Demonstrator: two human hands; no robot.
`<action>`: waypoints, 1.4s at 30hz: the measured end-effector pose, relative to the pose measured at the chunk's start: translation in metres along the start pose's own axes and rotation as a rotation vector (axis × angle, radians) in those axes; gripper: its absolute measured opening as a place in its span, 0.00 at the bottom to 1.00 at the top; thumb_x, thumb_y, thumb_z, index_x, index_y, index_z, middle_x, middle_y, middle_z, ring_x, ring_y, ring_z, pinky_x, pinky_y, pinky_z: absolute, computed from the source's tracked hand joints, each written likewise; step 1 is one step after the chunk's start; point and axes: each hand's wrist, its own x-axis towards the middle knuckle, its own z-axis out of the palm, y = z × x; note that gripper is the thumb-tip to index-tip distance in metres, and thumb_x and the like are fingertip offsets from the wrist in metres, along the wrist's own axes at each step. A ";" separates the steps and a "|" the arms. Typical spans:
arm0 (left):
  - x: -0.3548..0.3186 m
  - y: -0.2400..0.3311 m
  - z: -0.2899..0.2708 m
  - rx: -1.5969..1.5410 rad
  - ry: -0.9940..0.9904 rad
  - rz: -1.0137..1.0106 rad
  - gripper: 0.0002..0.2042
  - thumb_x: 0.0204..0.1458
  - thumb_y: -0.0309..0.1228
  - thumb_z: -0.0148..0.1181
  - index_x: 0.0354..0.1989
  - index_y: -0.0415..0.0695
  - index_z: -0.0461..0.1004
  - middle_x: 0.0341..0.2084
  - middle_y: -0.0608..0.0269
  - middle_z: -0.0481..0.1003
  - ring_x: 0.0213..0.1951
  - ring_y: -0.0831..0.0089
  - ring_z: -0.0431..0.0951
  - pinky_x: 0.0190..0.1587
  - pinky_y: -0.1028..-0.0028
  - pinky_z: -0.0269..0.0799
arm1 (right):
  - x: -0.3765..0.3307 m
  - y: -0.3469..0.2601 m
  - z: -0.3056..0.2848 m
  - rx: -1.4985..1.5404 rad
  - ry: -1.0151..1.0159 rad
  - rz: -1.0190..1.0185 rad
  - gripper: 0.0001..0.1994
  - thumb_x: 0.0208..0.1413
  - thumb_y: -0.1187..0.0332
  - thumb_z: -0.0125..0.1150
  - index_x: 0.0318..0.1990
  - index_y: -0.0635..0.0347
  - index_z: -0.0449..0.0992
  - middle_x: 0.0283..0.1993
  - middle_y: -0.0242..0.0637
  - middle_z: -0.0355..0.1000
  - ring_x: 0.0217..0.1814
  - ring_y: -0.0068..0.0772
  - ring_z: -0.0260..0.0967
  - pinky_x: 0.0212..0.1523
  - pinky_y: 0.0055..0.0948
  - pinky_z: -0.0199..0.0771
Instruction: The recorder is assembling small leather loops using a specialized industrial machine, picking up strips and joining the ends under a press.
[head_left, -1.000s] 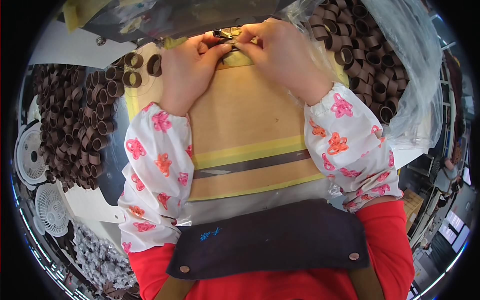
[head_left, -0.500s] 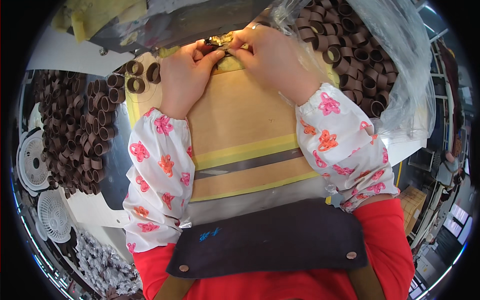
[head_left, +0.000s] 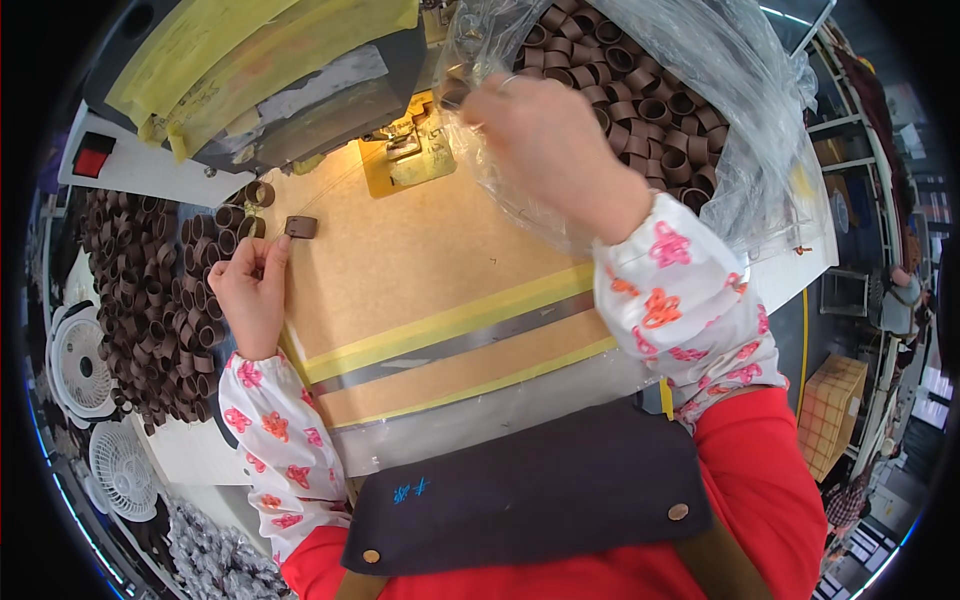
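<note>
A heap of brown loops (head_left: pixel 130 290) lies at the table's (head_left: pixel 420 260) left edge. Just beside it, the left hand (head_left: pixel 250 290) pinches one small brown loop (head_left: pixel 301 227) between thumb and fingertips, holding it on the tan surface. Further right, the sewing machine's foot (head_left: pixel 405 150) sits over a brass plate (head_left: pixel 410 170). The right hand (head_left: pixel 555 150) reaches into a clear plastic bag (head_left: pixel 720 110) full of loops (head_left: pixel 650 100), fingers curled at its opening; whether they grip anything I cannot tell.
</note>
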 end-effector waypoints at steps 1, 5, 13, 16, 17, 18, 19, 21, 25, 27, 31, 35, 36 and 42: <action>0.001 0.000 -0.007 -0.045 -0.065 -0.093 0.09 0.45 0.34 0.62 0.20 0.43 0.72 0.13 0.67 0.70 0.18 0.73 0.65 0.37 0.74 0.57 | -0.001 0.014 -0.006 -0.092 -0.027 0.023 0.06 0.41 0.76 0.54 0.30 0.58 0.72 0.30 0.36 0.69 0.31 0.41 0.69 0.31 0.35 0.69; 0.015 0.026 -0.014 -0.036 0.134 0.186 0.06 0.44 0.28 0.60 0.30 0.41 0.75 0.28 0.59 0.76 0.31 0.64 0.73 0.45 0.67 0.61 | -0.004 0.042 -0.011 -0.282 -0.104 0.020 0.08 0.38 0.75 0.55 0.30 0.60 0.72 0.33 0.39 0.69 0.37 0.38 0.69 0.34 0.35 0.70; 0.028 0.086 0.062 -0.020 0.003 0.252 0.12 0.50 0.26 0.51 0.43 0.37 0.70 0.41 0.45 0.70 0.45 0.50 0.68 0.46 0.65 0.63 | 0.008 0.045 -0.002 -0.107 0.020 0.162 0.04 0.41 0.75 0.54 0.27 0.63 0.71 0.29 0.42 0.68 0.33 0.43 0.69 0.31 0.36 0.70; 0.033 0.081 0.068 -0.077 0.026 0.150 0.10 0.50 0.28 0.51 0.39 0.37 0.71 0.30 0.49 0.72 0.34 0.54 0.72 0.37 0.64 0.67 | 0.013 0.016 0.008 0.425 0.112 0.272 0.05 0.39 0.74 0.58 0.24 0.66 0.72 0.23 0.44 0.69 0.26 0.42 0.69 0.27 0.34 0.67; 0.034 0.079 0.071 -0.105 0.042 0.120 0.09 0.51 0.29 0.52 0.37 0.38 0.71 0.26 0.51 0.72 0.30 0.57 0.73 0.33 0.64 0.68 | 0.014 0.000 0.011 0.515 0.038 0.361 0.05 0.41 0.73 0.58 0.25 0.67 0.73 0.21 0.42 0.69 0.21 0.35 0.67 0.24 0.30 0.66; 0.033 0.078 0.071 -0.234 0.015 0.079 0.09 0.50 0.30 0.53 0.36 0.38 0.72 0.23 0.54 0.72 0.26 0.61 0.73 0.29 0.66 0.67 | 0.013 -0.006 0.019 0.616 -0.038 0.442 0.06 0.41 0.72 0.59 0.24 0.67 0.73 0.19 0.41 0.69 0.20 0.31 0.66 0.23 0.28 0.65; 0.033 0.079 0.065 -0.352 -0.010 0.040 0.08 0.50 0.30 0.54 0.36 0.39 0.72 0.21 0.56 0.72 0.23 0.65 0.72 0.26 0.69 0.67 | 0.011 -0.010 0.029 0.726 -0.109 0.521 0.06 0.42 0.72 0.59 0.24 0.67 0.73 0.18 0.39 0.68 0.19 0.28 0.65 0.22 0.26 0.64; 0.032 0.076 0.063 -0.560 -0.062 0.003 0.08 0.49 0.31 0.57 0.34 0.39 0.73 0.17 0.61 0.71 0.19 0.73 0.71 0.22 0.75 0.65 | 0.007 -0.012 0.046 0.801 -0.080 0.562 0.06 0.41 0.72 0.59 0.23 0.67 0.73 0.16 0.38 0.67 0.18 0.26 0.64 0.21 0.25 0.63; 0.029 0.074 0.060 -0.712 -0.203 -0.008 0.10 0.46 0.30 0.62 0.33 0.38 0.74 0.16 0.70 0.69 0.20 0.85 0.65 0.22 0.83 0.61 | 0.005 -0.021 0.059 0.784 -0.033 0.562 0.05 0.42 0.73 0.58 0.23 0.66 0.72 0.19 0.38 0.69 0.19 0.26 0.64 0.21 0.25 0.62; 0.029 0.073 0.060 -0.767 -0.253 -0.031 0.09 0.45 0.30 0.62 0.32 0.37 0.74 0.16 0.70 0.69 0.20 0.85 0.64 0.22 0.83 0.61 | 0.005 -0.025 0.059 0.798 -0.026 0.528 0.04 0.42 0.74 0.58 0.24 0.66 0.71 0.22 0.38 0.70 0.20 0.26 0.64 0.22 0.25 0.63; 0.035 0.065 0.051 -0.767 -0.461 -0.002 0.08 0.46 0.29 0.61 0.31 0.37 0.73 0.19 0.71 0.69 0.22 0.86 0.65 0.25 0.83 0.62 | 0.006 -0.027 0.052 0.673 0.060 0.298 0.04 0.43 0.77 0.56 0.29 0.64 0.72 0.28 0.38 0.71 0.23 0.27 0.66 0.25 0.25 0.66; 0.044 0.060 0.039 -0.804 -0.654 0.033 0.07 0.48 0.29 0.60 0.31 0.37 0.73 0.19 0.71 0.69 0.22 0.86 0.63 0.26 0.82 0.61 | 0.000 -0.019 0.050 0.831 -0.137 0.067 0.08 0.42 0.79 0.58 0.33 0.61 0.73 0.29 0.37 0.72 0.24 0.27 0.68 0.27 0.24 0.68; 0.045 0.061 0.036 -0.788 -0.689 0.033 0.07 0.48 0.28 0.60 0.30 0.37 0.73 0.19 0.71 0.68 0.22 0.86 0.63 0.26 0.82 0.60 | -0.002 -0.015 0.049 0.862 -0.187 0.095 0.09 0.42 0.79 0.59 0.34 0.61 0.73 0.29 0.37 0.72 0.25 0.27 0.68 0.27 0.24 0.69; 0.041 0.060 0.041 -0.765 -0.513 -0.008 0.10 0.45 0.31 0.63 0.32 0.38 0.74 0.18 0.74 0.66 0.21 0.86 0.61 0.24 0.82 0.59 | -0.002 -0.023 0.049 0.942 -0.148 0.284 0.10 0.42 0.77 0.61 0.34 0.61 0.71 0.28 0.37 0.72 0.26 0.27 0.69 0.28 0.24 0.70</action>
